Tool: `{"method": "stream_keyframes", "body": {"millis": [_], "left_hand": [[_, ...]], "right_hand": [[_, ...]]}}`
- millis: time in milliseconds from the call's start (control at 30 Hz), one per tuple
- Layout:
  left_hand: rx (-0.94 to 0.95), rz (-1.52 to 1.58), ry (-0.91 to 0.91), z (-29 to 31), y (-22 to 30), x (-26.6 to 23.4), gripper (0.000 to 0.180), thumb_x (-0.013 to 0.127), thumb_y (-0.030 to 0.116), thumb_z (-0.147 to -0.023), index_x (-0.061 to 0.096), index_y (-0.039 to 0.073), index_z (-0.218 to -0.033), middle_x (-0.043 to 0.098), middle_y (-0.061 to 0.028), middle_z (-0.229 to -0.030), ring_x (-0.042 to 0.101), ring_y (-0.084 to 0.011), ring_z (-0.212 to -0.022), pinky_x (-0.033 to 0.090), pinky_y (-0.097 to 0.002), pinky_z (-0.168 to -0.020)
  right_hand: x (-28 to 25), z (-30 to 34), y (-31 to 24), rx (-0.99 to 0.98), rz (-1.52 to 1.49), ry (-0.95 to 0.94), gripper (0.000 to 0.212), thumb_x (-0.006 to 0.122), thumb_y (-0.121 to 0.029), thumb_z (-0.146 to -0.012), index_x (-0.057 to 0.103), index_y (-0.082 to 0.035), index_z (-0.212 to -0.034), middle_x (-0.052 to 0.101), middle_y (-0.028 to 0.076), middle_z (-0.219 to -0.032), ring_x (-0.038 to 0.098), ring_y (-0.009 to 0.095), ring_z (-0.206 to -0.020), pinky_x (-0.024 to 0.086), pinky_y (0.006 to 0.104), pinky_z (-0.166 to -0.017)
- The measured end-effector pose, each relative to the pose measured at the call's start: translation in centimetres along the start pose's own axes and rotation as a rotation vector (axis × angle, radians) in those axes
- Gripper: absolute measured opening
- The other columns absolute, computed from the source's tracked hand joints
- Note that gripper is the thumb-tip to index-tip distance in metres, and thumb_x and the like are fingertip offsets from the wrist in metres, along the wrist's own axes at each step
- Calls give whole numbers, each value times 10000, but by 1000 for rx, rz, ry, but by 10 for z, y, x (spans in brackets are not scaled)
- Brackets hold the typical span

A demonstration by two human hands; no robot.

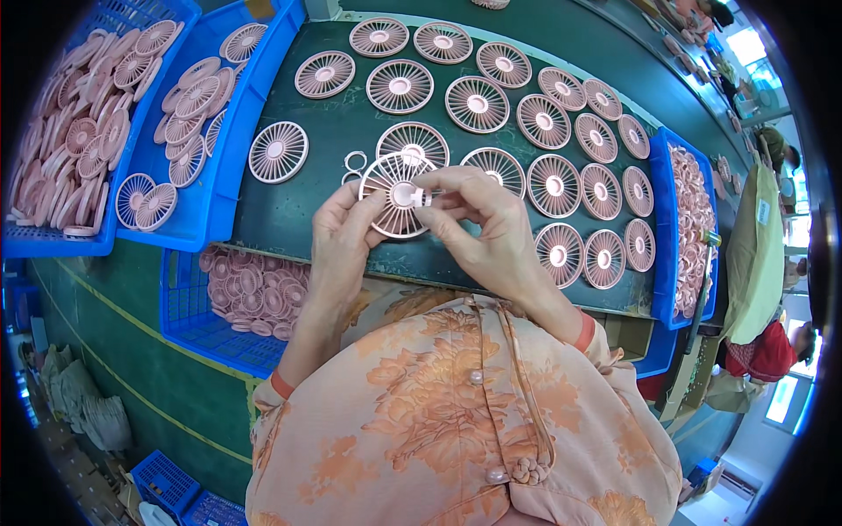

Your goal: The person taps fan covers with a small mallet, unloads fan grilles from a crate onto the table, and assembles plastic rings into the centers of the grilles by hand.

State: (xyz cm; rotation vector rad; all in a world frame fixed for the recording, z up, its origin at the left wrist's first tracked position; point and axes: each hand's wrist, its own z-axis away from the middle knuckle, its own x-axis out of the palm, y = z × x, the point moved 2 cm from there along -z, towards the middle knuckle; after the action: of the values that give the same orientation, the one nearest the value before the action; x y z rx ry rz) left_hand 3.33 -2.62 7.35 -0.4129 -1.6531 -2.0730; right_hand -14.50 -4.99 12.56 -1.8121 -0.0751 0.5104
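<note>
My left hand [340,235] grips the left edge of a round pink fan grille [402,193], tilted toward me above the table's front edge. At the grille's hub, my right hand [491,226] pinches a small pale piece [423,200] between thumb and fingers. Whether that piece touches the hub I cannot tell. Just beyond my left hand lies a small pale ring [355,160], with another partly hidden by the fingers. Behind the held grille, another pink grille [412,140] lies flat, partly covered.
Rows of pink grilles [476,103] spread over the dark green table [342,118]. Blue crates of grilles [215,180] stand at the left, with another blue crate [197,307] below the table edge. At the right, a blue crate [664,219] holds small pink parts. People work farther right.
</note>
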Motion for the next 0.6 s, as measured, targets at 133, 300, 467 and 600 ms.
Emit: {"method": "stream_keyframes", "body": {"millis": [133, 300, 467, 600], "left_hand": [[39, -1, -25, 0, -7, 3, 194, 577, 81, -1029, 640, -43, -1165, 720, -136, -1109, 734, -164, -940, 627, -299, -850], [56, -117, -58, 5, -7, 3, 238, 597, 139, -1055, 656, -45, -1194, 735, -96, -1057, 709, -108, -903, 595, -248, -786], [80, -251, -71, 7, -8, 2, 260, 595, 170, -1066, 688, -52, -1166, 738, -66, -989, 671, -66, -861, 547, -213, -722], [104, -352, -61, 6, -3, 3, 281, 591, 197, -1069, 717, -52, -1101, 733, -50, -946, 647, -45, -806, 523, -203, -682]], "right_hand": [[5, 0, 5, -154, 153, 42, 249, 755, -8, -901, 716, -13, -1147, 722, 80, -1050, 691, 132, -877, 583, 258, -759], [4, 1, 7, -229, 337, 27, 229, 768, -60, -893, 735, -31, -1118, 714, 111, -1005, 710, 221, -846, 578, 325, -709], [3, 4, 9, -197, 399, -21, 193, 771, -65, -882, 760, -32, -1072, 710, 112, -1000, 713, 254, -850, 585, 341, -724], [3, 7, 19, -364, 387, -42, 189, 785, -81, -869, 777, -36, -1052, 711, 103, -1020, 708, 252, -903, 585, 345, -751]]}}
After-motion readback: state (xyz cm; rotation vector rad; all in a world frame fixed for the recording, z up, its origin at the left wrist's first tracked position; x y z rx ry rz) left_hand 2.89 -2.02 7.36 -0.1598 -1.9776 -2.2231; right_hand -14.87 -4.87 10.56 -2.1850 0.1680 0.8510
